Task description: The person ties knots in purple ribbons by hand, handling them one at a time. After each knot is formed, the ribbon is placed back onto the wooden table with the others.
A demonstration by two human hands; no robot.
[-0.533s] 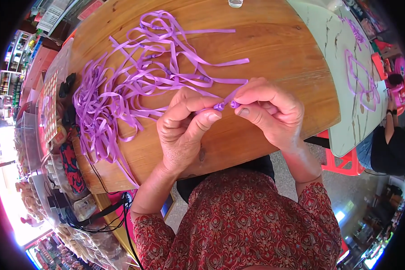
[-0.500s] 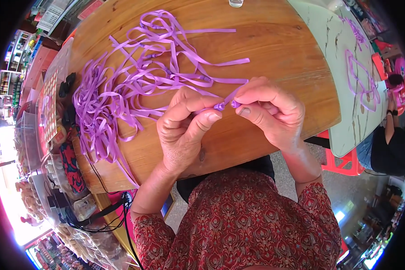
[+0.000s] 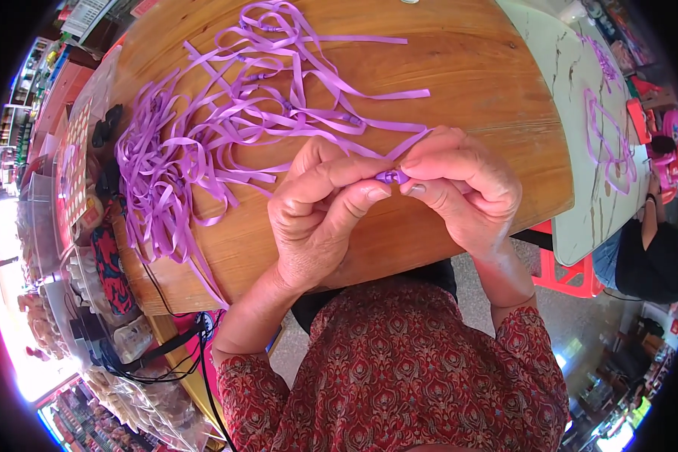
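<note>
Over the near middle of the wooden table, my left hand (image 3: 313, 207) and my right hand (image 3: 471, 192) meet fingertip to fingertip. Each one pinches an end of a small purple plastic clasp (image 3: 389, 177) between thumb and forefinger. The clasp's two parts sit end to end; whether they are locked together is too small to tell. Purple ribbon (image 3: 410, 145) runs up from the pinch, partly hidden by my fingers. Beyond and to the left lies a tangled heap of purple ribbon lanyards (image 3: 154, 181), several with similar small purple clasps on them.
The wooden table (image 3: 474, 83) has a curved right edge. Beside it stands a pale marbled table (image 3: 580, 200) with more purple ribbon (image 3: 618, 154). Black cables (image 3: 175, 380) hang at the lower left. A red stool (image 3: 561, 275) stands right; another person (image 3: 648, 256) sits beyond.
The two purple clasp parts, apart before, now touch end to end as my hands came together. The table and ribbons sit slightly higher in view.
</note>
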